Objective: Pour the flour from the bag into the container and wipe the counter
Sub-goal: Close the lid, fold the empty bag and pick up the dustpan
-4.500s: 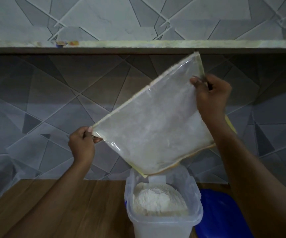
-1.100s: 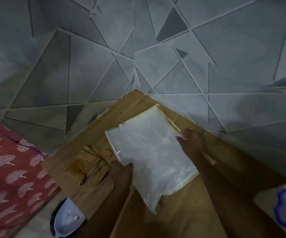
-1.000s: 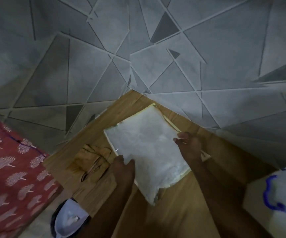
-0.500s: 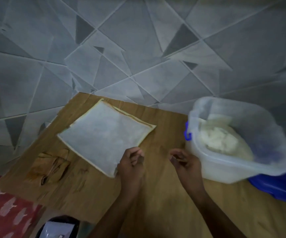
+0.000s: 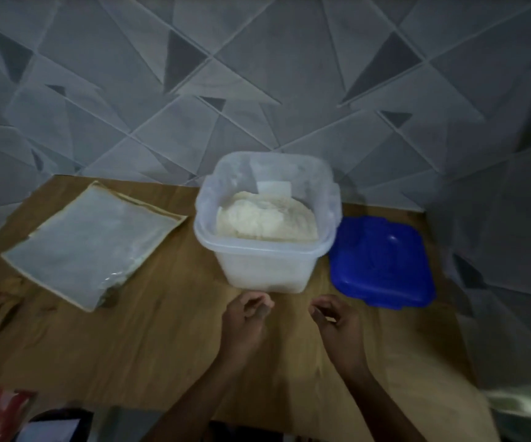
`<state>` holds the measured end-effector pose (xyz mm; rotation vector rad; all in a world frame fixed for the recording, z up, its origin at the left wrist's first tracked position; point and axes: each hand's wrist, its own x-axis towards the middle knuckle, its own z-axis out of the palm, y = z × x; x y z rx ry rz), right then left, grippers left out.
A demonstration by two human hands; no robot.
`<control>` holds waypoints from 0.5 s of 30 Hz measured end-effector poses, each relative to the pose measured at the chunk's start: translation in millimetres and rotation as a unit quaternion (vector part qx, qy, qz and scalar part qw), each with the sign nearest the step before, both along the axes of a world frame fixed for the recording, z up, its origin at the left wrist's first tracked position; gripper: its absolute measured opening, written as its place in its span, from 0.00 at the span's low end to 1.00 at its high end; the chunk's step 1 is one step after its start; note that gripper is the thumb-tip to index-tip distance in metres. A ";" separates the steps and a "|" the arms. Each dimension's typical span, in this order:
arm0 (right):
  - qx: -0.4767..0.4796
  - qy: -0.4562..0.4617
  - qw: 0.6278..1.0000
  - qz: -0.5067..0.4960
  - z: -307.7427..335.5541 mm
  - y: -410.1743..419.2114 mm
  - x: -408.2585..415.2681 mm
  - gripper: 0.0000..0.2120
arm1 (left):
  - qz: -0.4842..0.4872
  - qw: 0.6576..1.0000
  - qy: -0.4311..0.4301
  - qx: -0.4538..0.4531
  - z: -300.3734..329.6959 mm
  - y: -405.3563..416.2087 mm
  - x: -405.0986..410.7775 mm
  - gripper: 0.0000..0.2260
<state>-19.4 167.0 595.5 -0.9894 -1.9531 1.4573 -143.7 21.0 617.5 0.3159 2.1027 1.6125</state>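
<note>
At the counter's (image 5: 162,339) back edge the container (image 5: 267,266) holds the flour (image 5: 265,220); the emptied bag (image 5: 88,244), held aloft seconds ago, now lies flat near the left edge. Left hand (image 5: 245,320) and right hand (image 5: 337,320) hover loosely curled, holding nothing, so pouring looks done and wiping remains.

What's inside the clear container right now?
The clear container holds a mound of white flour, heaped below the rim, with a white label on the back wall. The flour hides the container's floor. No lid on it; the blue lid lies beside it.
</note>
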 end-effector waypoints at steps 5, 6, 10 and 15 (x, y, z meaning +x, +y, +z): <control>-0.029 -0.034 0.997 -0.061 -13.3 61.7 37.2 0.07 | -0.098 0.995 -0.011 -0.030 -21.3 70.5 36.3 0.12; -0.040 -0.038 0.995 -0.081 -15.6 73.3 40.5 0.06 | -0.114 0.992 -0.006 -0.046 -29.1 84.5 38.8 0.14; -0.005 -0.118 0.983 -0.140 -20.2 121.2 49.4 0.09 | -0.157 0.985 -0.012 -0.075 -36.0 135.4 38.2 0.11; 0.070 -0.290 0.938 -0.176 -22.6 166.8 62.3 0.25 | -0.184 0.979 -0.056 -0.065 -39.2 177.2 28.1 0.24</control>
